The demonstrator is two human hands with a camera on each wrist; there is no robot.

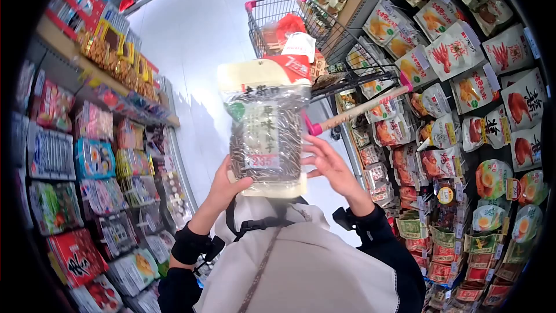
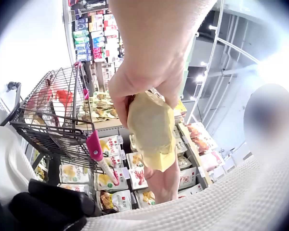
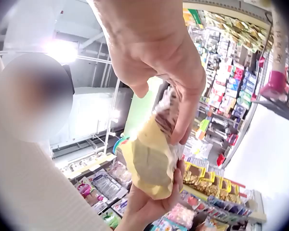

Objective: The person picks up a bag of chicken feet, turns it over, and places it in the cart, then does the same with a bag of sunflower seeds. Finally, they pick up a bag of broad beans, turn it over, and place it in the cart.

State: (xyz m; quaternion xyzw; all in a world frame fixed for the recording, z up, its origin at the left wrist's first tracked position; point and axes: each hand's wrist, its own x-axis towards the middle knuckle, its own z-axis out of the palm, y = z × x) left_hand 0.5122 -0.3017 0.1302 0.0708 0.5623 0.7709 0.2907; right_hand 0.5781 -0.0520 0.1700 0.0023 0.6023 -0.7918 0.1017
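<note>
A clear bag of sunflower seeds [image 1: 269,119], with a cream and red top and a printed label, stands upright before the chest. My left hand [image 1: 223,188] grips its lower left edge, the thumb lying across the front. In the left wrist view the bag's cream bottom end [image 2: 151,127] shows below the same hand. At the right edge is my right hand [image 1: 330,168], its fingers extended along the bag. The right wrist view shows the right hand [image 3: 159,53] with fingers against the bag's side and the thumb held apart from it.
A wire shopping cart [image 1: 341,40] with a pink-ended handle stands just ahead, holding several goods, among them a red bag [image 1: 289,25]. Shelves of packaged snacks [image 1: 457,52] line the right side. More packed shelves [image 1: 95,162] stand at the left, with pale floor [image 1: 200,29] between.
</note>
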